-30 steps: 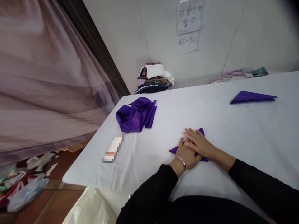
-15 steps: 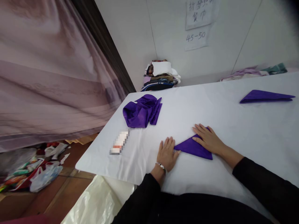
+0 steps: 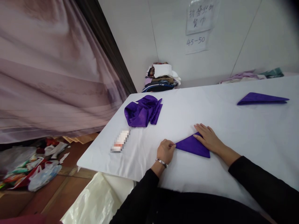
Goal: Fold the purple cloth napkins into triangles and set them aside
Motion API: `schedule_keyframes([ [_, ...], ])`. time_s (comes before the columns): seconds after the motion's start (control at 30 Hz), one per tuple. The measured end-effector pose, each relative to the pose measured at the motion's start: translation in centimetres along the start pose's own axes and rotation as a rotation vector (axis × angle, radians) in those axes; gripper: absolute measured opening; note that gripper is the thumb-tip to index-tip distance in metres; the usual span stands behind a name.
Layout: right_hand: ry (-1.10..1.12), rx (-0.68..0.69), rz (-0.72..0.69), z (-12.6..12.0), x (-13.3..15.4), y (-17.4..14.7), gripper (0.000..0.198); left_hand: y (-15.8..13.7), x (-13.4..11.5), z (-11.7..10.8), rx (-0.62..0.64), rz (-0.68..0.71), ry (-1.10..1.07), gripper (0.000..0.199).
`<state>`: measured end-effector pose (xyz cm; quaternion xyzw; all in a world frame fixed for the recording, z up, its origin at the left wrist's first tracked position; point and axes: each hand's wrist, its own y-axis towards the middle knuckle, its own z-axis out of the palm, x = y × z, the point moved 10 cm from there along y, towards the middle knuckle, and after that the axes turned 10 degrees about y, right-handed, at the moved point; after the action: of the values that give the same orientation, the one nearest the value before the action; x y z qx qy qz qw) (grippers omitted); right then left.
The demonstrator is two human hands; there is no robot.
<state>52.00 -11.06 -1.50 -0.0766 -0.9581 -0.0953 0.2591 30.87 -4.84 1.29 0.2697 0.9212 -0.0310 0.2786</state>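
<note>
Left hand (image 3: 165, 152), flat before, now clamps its grip on tip of folded purple cloth (image 3: 191, 146); right hand (image 3: 210, 138) still flat, grip unclosed; cloth likely steadied both ends.

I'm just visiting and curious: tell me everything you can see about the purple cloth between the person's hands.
The purple cloth is plain and deep in colour, looks like smooth woven fabric, and is folded into a flat triangle. It lies on the white table, its narrow point toward the left, where the left hand appears to pinch the tip. The right hand rests spread over its upper right part, hiding that edge; the lower right corner shows. How many layers it has, I cannot tell.
</note>
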Motion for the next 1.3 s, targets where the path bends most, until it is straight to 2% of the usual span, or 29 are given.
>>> schedule_keyframes([
  [0.1, -0.008, -0.01, 0.019, 0.0, -0.5, 0.0, 0.059, -0.3, 1.3, 1.3, 0.139, -0.124, -0.069, 0.013],
  [0.2, -0.03, -0.008, 0.01, 0.2, -0.7, 0.1, 0.059, -0.9, 1.8, 2.7, 0.269, -0.189, -0.189, 0.016],
  [0.37, -0.091, -0.026, -0.022, 0.3, -0.5, 0.1, 0.061, -2.2, 2.2, 5.2, 0.48, -0.35, -0.47, 0.009],
  [0.47, -0.112, -0.029, -0.02, 0.3, -0.4, 0.1, 0.063, -2.7, 2.2, 5.9, 0.534, -0.436, -0.605, 0.008],
  [0.57, -0.122, -0.02, -0.022, 0.2, -0.3, 0.1, 0.064, -2.5, 2.2, 5.7, 0.506, -0.438, -0.63, 0.009],
  [0.63, -0.124, -0.012, -0.021, 0.2, -0.2, 0.1, 0.064, -2.2, 2.2, 5.1, 0.466, -0.396, -0.566, 0.008],
  [0.77, -0.12, 0.008, -0.022, 0.3, -0.1, 0.0, 0.064, -2.0, 2.0, 4.1, 0.432, -0.278, -0.276, 0.01],
  [1.0, -0.111, 0.003, -0.022, 0.5, -0.2, 0.1, 0.062, -2.1, 1.2, 2.2, 0.366, -0.167, 0.062, 0.015],
  [1.23, -0.111, 0.01, -0.028, 0.7, -0.3, 0.1, 0.061, -2.4, 0.6, 1.2, 0.4, -0.095, 0.332, 0.016],
  [1.3, -0.108, 0.008, -0.024, 0.7, -0.2, 0.1, 0.061, -2.2, 0.2, 0.4, 0.36, -0.051, 0.454, 0.017],
])
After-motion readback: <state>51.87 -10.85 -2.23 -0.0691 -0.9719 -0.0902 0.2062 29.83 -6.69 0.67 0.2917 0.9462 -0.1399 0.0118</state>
